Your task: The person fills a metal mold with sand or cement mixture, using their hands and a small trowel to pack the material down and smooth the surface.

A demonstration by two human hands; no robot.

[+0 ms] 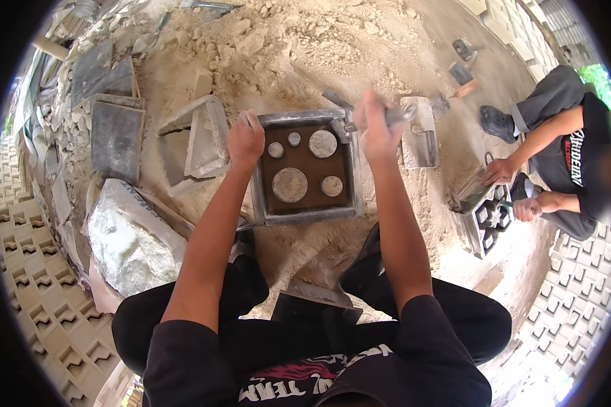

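Observation:
In front of me lies a square dark-grey metal mould frame (310, 220) with a brown inner bottom (305, 156). Several round pale discs of different sizes sit inside it, the largest disc (290, 185) near the front left. My left hand (246, 141) is closed at the frame's far left corner; what its fingers hold is hidden. Beyond the far right corner, my right hand (375, 132) is raised and smeared by motion. It is closed around a grey metal tool (402, 114) whose kind is blurred. A flat dark metal bar (337, 99) lies by the frame's far edge.
Pale powder and rubble (271, 47) are heaped beyond the frame. Grey slabs (117, 139), a broken mould piece (207, 139) and an open sack (132, 237) of white powder lie left. At right, another person's hands (501, 171) work on a mould (489, 220) with star-shaped openings.

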